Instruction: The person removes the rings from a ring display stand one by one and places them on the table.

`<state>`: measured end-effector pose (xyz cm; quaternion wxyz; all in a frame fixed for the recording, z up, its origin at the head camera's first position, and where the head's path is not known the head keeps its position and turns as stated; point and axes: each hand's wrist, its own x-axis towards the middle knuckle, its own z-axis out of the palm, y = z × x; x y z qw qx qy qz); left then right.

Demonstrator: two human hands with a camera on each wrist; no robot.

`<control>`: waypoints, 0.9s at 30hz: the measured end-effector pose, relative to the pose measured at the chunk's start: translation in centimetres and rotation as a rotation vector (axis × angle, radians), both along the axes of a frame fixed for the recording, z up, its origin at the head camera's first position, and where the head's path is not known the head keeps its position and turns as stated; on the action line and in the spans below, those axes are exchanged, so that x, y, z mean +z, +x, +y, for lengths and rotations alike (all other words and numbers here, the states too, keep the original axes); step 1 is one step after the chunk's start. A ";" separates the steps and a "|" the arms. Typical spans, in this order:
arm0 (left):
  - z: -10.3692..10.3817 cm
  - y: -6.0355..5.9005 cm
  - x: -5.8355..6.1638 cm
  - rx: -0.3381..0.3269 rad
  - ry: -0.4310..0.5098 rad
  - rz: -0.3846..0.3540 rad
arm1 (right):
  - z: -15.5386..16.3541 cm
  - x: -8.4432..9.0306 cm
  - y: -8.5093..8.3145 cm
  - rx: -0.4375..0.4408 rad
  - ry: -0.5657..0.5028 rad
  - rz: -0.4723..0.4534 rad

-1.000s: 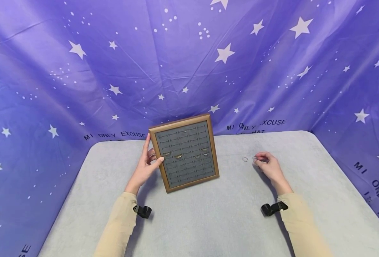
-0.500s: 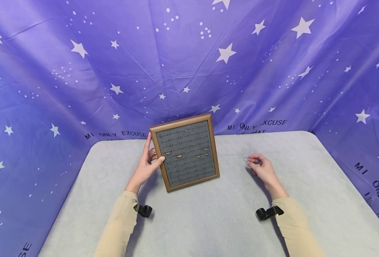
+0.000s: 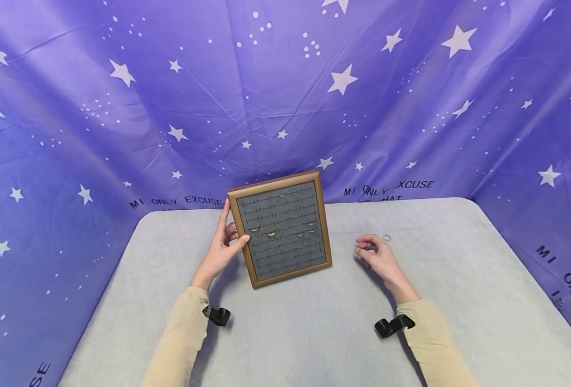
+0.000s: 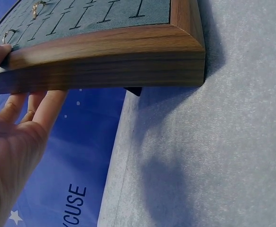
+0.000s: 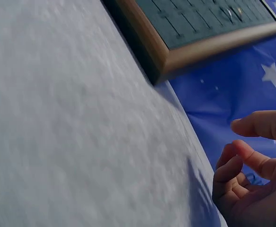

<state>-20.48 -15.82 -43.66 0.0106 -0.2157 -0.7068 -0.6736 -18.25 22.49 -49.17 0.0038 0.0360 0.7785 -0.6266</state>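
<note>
My left hand (image 3: 219,253) grips the left side of a wooden-framed ring display board (image 3: 280,231). In the left wrist view the thumb presses the front edge while the fingers go behind the frame (image 4: 114,52). The board leans back, and its grey slotted pad carries several rings; one gold ring (image 3: 271,234) sits in the middle rows. My right hand (image 3: 381,263) is to the right of the board, thumb and finger pinched together on a small ring that the fingers almost wholly hide. Just behind that hand, another thin ring (image 3: 386,237) lies on the table.
A pale grey cloth covers the table (image 3: 314,333). Behind and at both sides hangs a purple star-printed curtain (image 3: 285,97), close to the table's back edge. The board's lower frame edge is near the tabletop.
My right hand reached the ring lying left of it, closed its fingertips there and moved left toward the board. The ring behind it came into view. My left hand and the board stay put.
</note>
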 end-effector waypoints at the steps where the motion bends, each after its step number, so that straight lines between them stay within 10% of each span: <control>1: 0.0 0.0 0.0 0.001 -0.001 0.003 | -0.3 0.1 0.0 0.011 -0.002 0.003; 27: 0.1 0.7 0.4 -0.003 -0.004 0.020 | -6.3 5.6 0.7 0.217 -0.015 0.180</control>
